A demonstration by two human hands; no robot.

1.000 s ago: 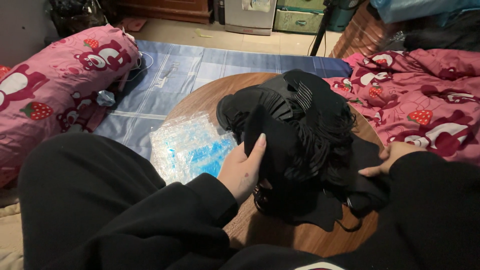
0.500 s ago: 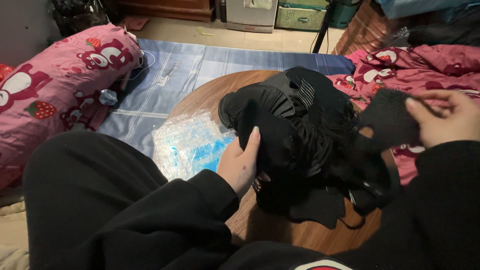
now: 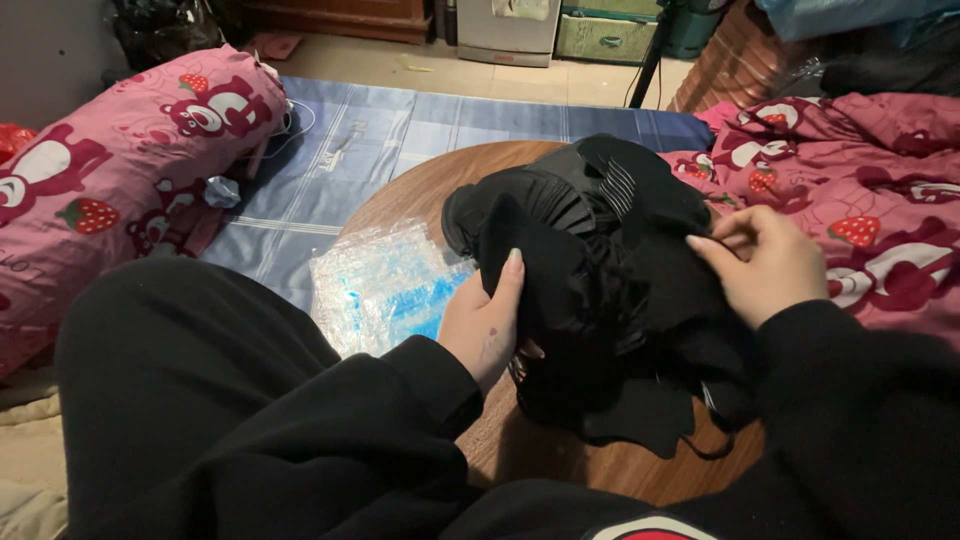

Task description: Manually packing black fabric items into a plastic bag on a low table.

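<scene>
round wooden table (image 3: 610,470): black garments (image 3: 590,290), clear plastic bag (image 3: 385,285).

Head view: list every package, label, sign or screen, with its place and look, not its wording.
Clear crinkled plastic packet with blue contents: lies flat on the round brown wooden table, beside the left hand.
Green rectangular crate: on the floor at the far wall, print too small to tell.
Pale grey box-shaped cabinet: left of the crate.
No screens or signs.

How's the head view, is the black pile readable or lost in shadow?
Head view: dim, warm light; the black garments merge into one dark mass, folds barely readable; both hands, left hand and right hand, stay sharp; clear plastic bag shows mild glare.
</scene>
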